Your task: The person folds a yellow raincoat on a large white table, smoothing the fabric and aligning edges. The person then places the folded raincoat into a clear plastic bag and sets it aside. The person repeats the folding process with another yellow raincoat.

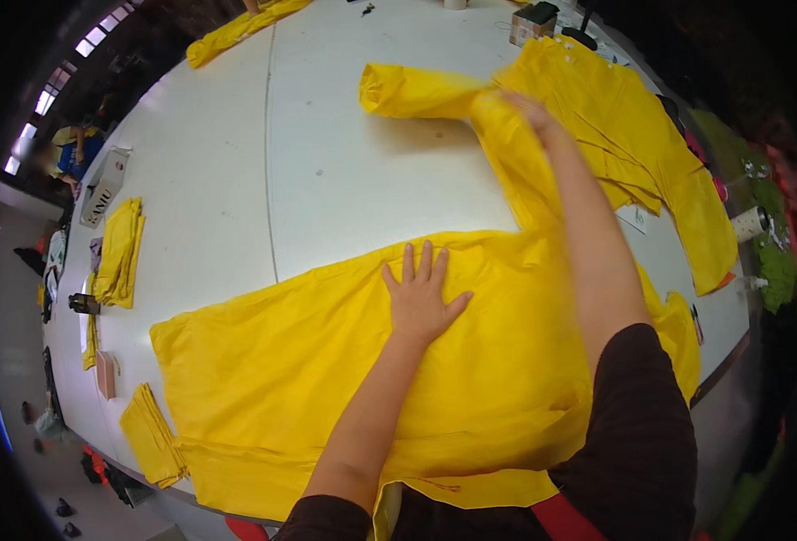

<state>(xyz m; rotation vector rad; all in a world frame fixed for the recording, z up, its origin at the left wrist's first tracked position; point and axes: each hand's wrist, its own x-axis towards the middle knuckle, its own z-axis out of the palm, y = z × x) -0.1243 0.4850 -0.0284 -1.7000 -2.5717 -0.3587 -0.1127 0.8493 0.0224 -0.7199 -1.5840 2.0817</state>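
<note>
We see a yellow garment [281, 361] spread on the white table [191, 171], from the centre of our view toward 6 o'clock, with its wide end reaching to 8 o'clock. Near the centre, our left hand [427, 302] lies flat upon it; the fingers are straight and spread apart, and they are holding nothing. Toward 1 o'clock, the sleeve [421, 93] of this garment is raised above the table, its end pointing left, with a shadow beneath. Our right hand [529, 113] is at this sleeve, but it is blurred, so we cannot tell if its fingers are closed on the cloth.

Just beyond that hand, at 2 o'clock, lies a yellow cloth pile [628, 126]. At 8 o'clock, a folded yellow piece [152, 437] is close beside the wide end. Farther out, we have a folded yellow stack [121, 257] at 9 o'clock, with a white box [105, 187] just above it. At 11 o'clock, near the far edge, there is a long yellow bundle [241, 34].
</note>
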